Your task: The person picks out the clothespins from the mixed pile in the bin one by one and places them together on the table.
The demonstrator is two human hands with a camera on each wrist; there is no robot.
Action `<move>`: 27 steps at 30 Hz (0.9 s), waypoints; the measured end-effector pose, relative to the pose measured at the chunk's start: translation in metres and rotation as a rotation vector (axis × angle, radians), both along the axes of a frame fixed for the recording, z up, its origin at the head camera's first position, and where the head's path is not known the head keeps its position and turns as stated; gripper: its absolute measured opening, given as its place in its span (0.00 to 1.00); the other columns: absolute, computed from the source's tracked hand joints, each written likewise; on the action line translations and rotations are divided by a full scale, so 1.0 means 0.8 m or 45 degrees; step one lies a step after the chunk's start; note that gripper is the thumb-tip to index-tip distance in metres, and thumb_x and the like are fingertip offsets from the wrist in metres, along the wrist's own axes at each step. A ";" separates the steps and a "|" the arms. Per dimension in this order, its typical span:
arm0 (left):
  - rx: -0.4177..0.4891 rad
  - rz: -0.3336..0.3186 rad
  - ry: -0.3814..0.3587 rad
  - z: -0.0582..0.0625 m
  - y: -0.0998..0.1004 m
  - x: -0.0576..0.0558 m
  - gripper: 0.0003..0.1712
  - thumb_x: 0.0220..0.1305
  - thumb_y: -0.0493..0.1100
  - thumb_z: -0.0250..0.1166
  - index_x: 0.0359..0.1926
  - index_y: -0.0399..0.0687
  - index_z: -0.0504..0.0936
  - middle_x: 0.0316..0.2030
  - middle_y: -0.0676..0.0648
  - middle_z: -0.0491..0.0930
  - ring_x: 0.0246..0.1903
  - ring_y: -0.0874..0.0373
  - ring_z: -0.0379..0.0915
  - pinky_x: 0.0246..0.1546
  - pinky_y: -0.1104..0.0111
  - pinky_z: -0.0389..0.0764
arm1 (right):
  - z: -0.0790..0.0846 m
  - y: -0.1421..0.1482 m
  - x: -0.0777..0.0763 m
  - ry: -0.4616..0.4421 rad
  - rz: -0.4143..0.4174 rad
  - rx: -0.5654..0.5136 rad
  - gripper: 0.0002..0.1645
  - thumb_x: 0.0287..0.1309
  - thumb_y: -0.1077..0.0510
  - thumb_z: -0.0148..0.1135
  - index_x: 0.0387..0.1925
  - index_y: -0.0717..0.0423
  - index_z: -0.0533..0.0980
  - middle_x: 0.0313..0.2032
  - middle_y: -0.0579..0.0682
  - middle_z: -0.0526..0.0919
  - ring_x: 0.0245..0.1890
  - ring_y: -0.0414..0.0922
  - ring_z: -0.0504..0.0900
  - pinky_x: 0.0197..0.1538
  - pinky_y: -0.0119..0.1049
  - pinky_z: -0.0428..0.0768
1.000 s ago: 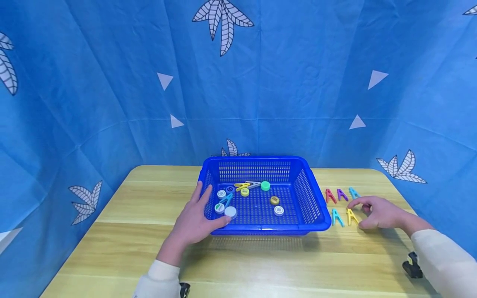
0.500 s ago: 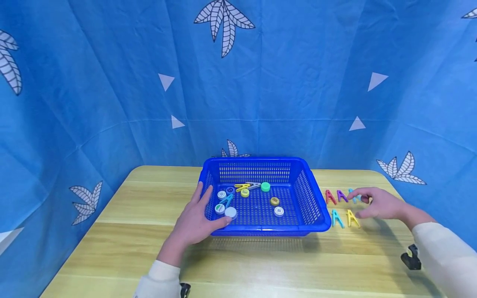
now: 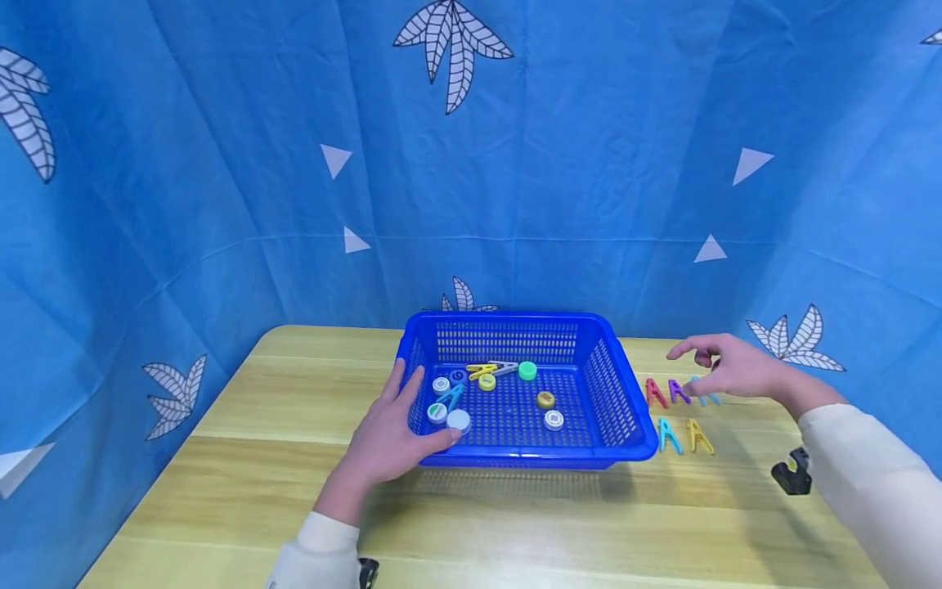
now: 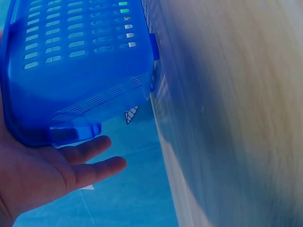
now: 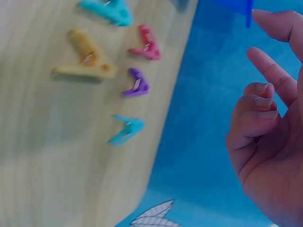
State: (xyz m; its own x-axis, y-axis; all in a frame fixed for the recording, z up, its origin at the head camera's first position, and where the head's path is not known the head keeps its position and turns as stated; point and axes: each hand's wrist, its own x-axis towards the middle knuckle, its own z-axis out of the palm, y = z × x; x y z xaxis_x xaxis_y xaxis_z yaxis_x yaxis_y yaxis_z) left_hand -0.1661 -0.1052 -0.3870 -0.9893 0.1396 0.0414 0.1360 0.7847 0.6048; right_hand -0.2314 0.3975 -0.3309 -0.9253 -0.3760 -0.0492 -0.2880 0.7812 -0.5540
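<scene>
My left hand (image 3: 390, 433) rests over the left front corner of the blue basket (image 3: 515, 454), its fingers straight and spread. In the left wrist view two fingers stick out past the basket's rim. My right hand (image 3: 739, 368) hovers above the table's right side, holding nothing; thumb and index stand apart, and the right wrist view shows the other fingers curled. Beneath and beside it lie clothespins: red (image 3: 657, 393), purple (image 3: 679, 392), light blue (image 3: 710, 399) partly hidden by the thumb, turquoise (image 3: 669, 436) and yellow (image 3: 700, 438).
Inside the basket are several bottle caps, among them a green cap (image 3: 527, 370) and a gold cap (image 3: 545, 400). Yellow (image 3: 482, 371), grey (image 3: 504, 367) and blue (image 3: 451, 396) clothespins lie there too. A blue curtain (image 3: 471, 164) hangs behind the wooden table (image 3: 294, 458).
My right hand has left the yellow clothespin and moved up and away from me, now over the back row. The light blue clothespin lies in that row. The left hand has stayed at the basket.
</scene>
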 end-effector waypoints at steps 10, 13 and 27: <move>-0.014 -0.009 0.013 -0.001 -0.003 -0.002 0.67 0.48 0.77 0.68 0.80 0.54 0.48 0.79 0.48 0.33 0.73 0.35 0.42 0.62 0.33 0.59 | 0.030 -0.043 -0.021 0.028 0.060 -0.007 0.27 0.51 0.53 0.76 0.53 0.54 0.80 0.28 0.48 0.66 0.29 0.46 0.68 0.31 0.40 0.67; -0.015 -0.006 0.010 -0.001 -0.004 -0.002 0.67 0.48 0.78 0.67 0.80 0.55 0.48 0.79 0.49 0.33 0.73 0.35 0.42 0.62 0.33 0.59 | 0.037 -0.060 -0.027 0.009 0.083 -0.038 0.26 0.52 0.53 0.76 0.53 0.53 0.80 0.27 0.48 0.66 0.28 0.47 0.68 0.32 0.41 0.68; 0.016 0.003 0.004 0.002 -0.003 0.001 0.65 0.50 0.74 0.69 0.80 0.53 0.50 0.79 0.48 0.34 0.73 0.35 0.43 0.61 0.33 0.59 | 0.048 -0.129 -0.050 -0.062 0.160 -0.163 0.28 0.53 0.52 0.77 0.56 0.53 0.80 0.31 0.53 0.68 0.34 0.51 0.70 0.37 0.43 0.71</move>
